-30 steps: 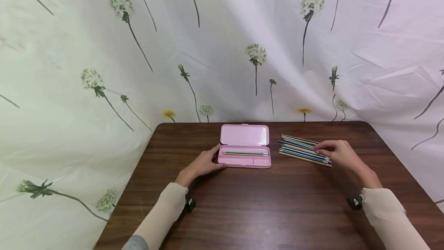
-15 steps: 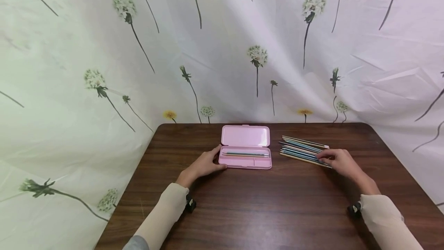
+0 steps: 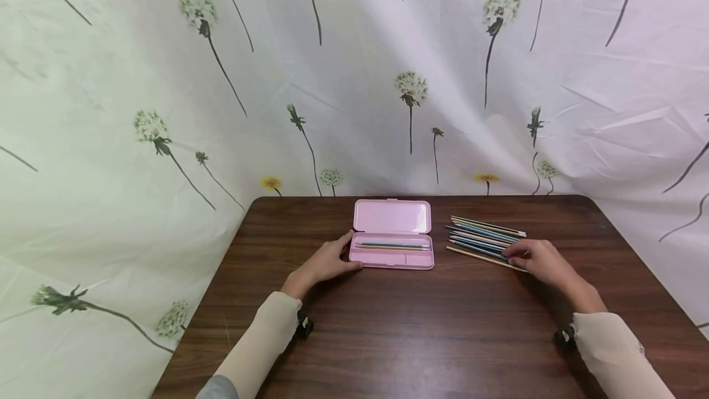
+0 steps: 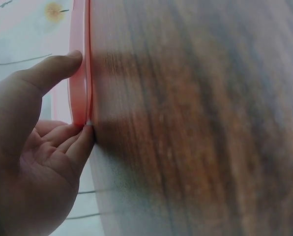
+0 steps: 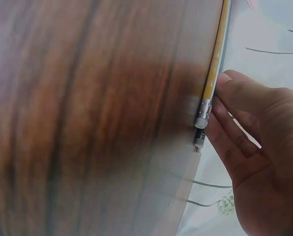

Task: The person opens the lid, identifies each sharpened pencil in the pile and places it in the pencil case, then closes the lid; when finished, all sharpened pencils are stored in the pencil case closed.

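A pink pencil case [image 3: 382,258] lies with its lid [image 3: 391,217] folded back. Several pencils [image 3: 392,245] rest in its long rear compartment. My left hand [image 3: 325,261] grips the case's left end, thumb at the front side and fingertips round the corner; the left wrist view shows this close up. To the right of the case, several blue and light-coloured pencils [image 3: 477,234] lie side by side at a slant. My right hand [image 3: 545,261] pinches a pencil near the eraser ends. A yellow pencil [image 5: 215,64] lies nearest the front, slightly apart from the row.
Everything stands on a dark wooden table [image 3: 421,337], towards its far edge. Behind the table hangs a white cloth [image 3: 343,79] printed with dandelions. The case's small front compartment [image 3: 419,259] is at its right.
My right hand has moved from the upper pencils to those lower in the row. The pencils have shifted, and a gap has opened beside the yellow one. My left hand keeps its place.
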`<action>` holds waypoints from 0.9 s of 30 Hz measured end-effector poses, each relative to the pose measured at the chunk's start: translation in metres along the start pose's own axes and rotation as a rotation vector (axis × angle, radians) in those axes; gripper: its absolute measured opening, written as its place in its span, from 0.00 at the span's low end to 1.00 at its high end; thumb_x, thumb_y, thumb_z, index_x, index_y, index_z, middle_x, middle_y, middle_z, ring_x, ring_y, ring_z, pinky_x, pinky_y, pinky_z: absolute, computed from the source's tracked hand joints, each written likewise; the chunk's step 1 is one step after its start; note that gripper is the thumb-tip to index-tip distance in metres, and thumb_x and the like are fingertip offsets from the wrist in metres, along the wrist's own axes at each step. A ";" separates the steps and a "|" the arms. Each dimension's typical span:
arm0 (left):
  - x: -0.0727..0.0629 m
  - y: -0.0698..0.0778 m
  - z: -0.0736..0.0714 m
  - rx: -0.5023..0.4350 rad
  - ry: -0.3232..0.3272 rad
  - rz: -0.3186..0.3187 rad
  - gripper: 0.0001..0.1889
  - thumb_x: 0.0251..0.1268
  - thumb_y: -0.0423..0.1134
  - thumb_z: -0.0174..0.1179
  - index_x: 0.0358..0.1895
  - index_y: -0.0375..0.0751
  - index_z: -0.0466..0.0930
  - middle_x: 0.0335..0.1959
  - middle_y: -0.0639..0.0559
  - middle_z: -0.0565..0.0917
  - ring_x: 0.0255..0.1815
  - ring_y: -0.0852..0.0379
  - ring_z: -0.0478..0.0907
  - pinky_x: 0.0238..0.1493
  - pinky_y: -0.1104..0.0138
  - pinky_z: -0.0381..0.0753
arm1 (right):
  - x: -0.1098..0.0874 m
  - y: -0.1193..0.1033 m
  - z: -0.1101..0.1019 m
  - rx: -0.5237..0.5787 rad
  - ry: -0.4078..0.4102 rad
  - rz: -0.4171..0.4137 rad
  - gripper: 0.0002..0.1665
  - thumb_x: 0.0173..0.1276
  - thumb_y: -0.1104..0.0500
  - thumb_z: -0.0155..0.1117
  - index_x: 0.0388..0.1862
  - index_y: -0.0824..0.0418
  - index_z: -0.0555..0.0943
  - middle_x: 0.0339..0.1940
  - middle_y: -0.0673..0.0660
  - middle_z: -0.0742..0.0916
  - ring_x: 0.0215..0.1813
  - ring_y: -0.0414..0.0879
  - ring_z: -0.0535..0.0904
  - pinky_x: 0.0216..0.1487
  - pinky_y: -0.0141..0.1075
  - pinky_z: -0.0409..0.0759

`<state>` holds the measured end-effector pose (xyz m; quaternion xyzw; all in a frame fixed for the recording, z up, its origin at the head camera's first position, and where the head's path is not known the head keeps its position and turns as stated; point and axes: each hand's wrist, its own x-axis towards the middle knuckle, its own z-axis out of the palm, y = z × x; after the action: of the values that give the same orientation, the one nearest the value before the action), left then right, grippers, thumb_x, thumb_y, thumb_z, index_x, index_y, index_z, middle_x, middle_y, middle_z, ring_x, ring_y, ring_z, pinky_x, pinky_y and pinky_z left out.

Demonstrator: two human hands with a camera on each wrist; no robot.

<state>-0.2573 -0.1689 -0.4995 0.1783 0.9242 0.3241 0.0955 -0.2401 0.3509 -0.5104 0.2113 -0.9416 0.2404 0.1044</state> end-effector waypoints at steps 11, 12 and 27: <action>0.001 0.000 0.000 0.004 0.001 0.005 0.49 0.71 0.52 0.71 0.87 0.41 0.54 0.84 0.38 0.65 0.82 0.41 0.67 0.79 0.45 0.70 | 0.001 -0.003 0.000 -0.035 -0.061 0.001 0.09 0.62 0.71 0.77 0.39 0.60 0.92 0.35 0.51 0.91 0.34 0.37 0.82 0.36 0.38 0.83; 0.001 -0.001 0.000 0.002 0.002 0.009 0.49 0.71 0.52 0.71 0.87 0.41 0.54 0.84 0.38 0.66 0.82 0.40 0.68 0.79 0.45 0.70 | 0.002 -0.003 0.000 -0.038 -0.064 0.001 0.09 0.63 0.71 0.77 0.40 0.61 0.92 0.34 0.51 0.91 0.34 0.37 0.82 0.36 0.37 0.83; 0.000 0.000 0.000 -0.003 -0.001 0.013 0.49 0.71 0.52 0.71 0.87 0.41 0.54 0.83 0.38 0.66 0.81 0.40 0.69 0.78 0.45 0.71 | 0.002 -0.009 -0.007 -0.063 -0.063 0.041 0.09 0.68 0.69 0.72 0.45 0.63 0.92 0.39 0.56 0.92 0.42 0.52 0.86 0.43 0.49 0.84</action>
<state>-0.2577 -0.1691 -0.4997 0.1844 0.9224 0.3260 0.0939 -0.2374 0.3463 -0.4998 0.1961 -0.9557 0.2058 0.0762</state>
